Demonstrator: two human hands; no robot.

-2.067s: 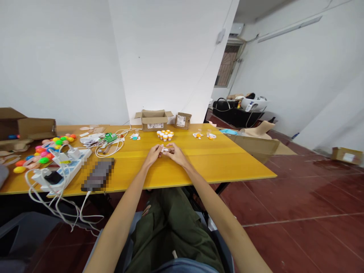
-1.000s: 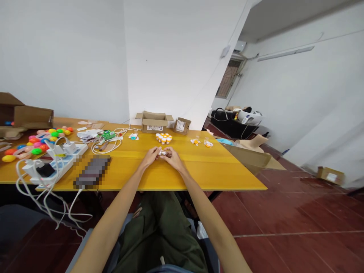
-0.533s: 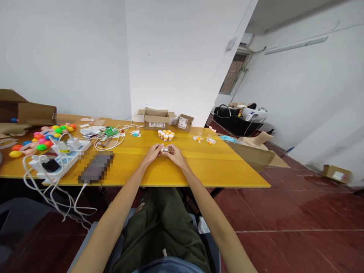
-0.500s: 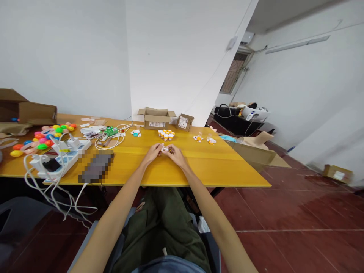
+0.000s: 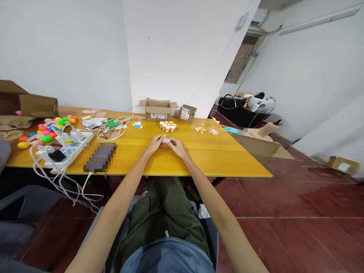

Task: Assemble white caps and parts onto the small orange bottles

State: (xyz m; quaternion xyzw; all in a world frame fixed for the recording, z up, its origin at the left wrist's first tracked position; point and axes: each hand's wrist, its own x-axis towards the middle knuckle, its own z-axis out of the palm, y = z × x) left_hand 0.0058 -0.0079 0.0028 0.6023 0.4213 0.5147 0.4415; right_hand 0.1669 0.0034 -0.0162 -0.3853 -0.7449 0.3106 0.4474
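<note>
Both my hands meet over the middle of the yellow table [image 5: 216, 159]. My left hand [image 5: 154, 145] and my right hand [image 5: 177, 146] pinch a small white toy piece [image 5: 165, 140] between their fingertips, just above the tabletop. Beyond them stands a cluster of small orange-and-white toy figures [image 5: 167, 125]. Two more small orange-and-white figures [image 5: 207, 131] lie to the right of that cluster. A small teal-and-white figure [image 5: 137, 124] lies to the left of it.
Two open cardboard boxes [image 5: 158, 109] sit at the table's far edge. On the left are a white power strip with chargers and cables [image 5: 66, 146], a dark flat device [image 5: 100, 157], coloured plastic eggs [image 5: 47, 131] and a big carton [image 5: 25, 104]. More cartons [image 5: 260, 146] lie on the red floor.
My hands have stayed together on the small white piece. The view has tilted down a little, so the table sits higher in the picture and more of my lap shows.
</note>
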